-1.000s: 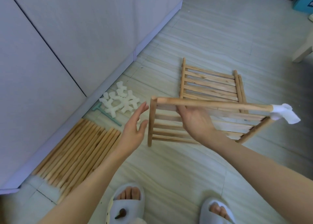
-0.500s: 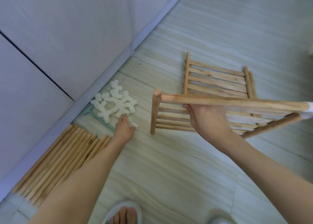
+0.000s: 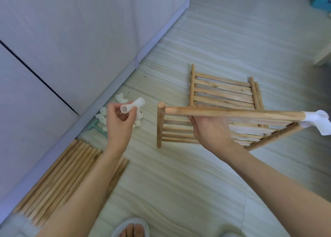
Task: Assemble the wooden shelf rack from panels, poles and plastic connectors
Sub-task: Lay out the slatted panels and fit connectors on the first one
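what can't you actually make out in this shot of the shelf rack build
- Head view: the right hand holds the panel with fingers behind the slats, so its grip is hidden.
- The connector pile is largely covered by the left hand, which pinches one connector; no count possible.
- The poles are motion-blurred, crossed by the left forearm.
- The fitted connector is partly cut off by the right edge.

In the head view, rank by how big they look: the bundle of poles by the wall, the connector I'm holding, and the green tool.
1. bundle of poles
2. connector, enlarged by nearness to the camera
3. green tool, mostly hidden, so uncertain
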Demonstrator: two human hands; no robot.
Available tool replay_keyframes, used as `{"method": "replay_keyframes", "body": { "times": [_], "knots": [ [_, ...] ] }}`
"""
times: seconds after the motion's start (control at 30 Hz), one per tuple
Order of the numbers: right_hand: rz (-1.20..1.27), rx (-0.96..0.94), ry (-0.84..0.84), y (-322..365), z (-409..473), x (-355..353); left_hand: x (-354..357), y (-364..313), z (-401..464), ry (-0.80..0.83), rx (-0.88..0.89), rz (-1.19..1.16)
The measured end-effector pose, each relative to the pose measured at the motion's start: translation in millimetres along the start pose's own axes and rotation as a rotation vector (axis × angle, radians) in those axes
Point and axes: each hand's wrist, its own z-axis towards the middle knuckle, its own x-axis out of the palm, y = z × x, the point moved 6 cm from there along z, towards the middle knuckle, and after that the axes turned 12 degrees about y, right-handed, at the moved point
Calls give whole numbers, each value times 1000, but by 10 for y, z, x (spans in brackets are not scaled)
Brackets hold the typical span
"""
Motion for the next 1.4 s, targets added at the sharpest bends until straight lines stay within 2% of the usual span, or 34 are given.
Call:
{"method": "replay_keyframes", "body": {
  "times": [0.13,0.27,0.4,0.73,0.87,1.03,1.2,1.4],
  "knots": [
    [-1,3,-4,26,-12,-36,107,-734,-149,121,202,-90],
    [25,5,7,28,-25,-37,250,-994,-194,189,195,-39],
    [45,21,31,7,16,-33,334,-990,-199,209,163,115],
    [26,32,120,-41,32,108,447,-1011,-202,198,243,240],
    [15,25,117,-24,16,70,504,-961,-240,248,279,297],
    [-12,35,135,-27,26,61,494,-895,-284,258,307,308],
    [2,31,169,-46,62,82,573,-902,-313,374,289,290],
    [2,-40,224,-85,50,108,660,-869,-244,310,213,280]
  ]
}}
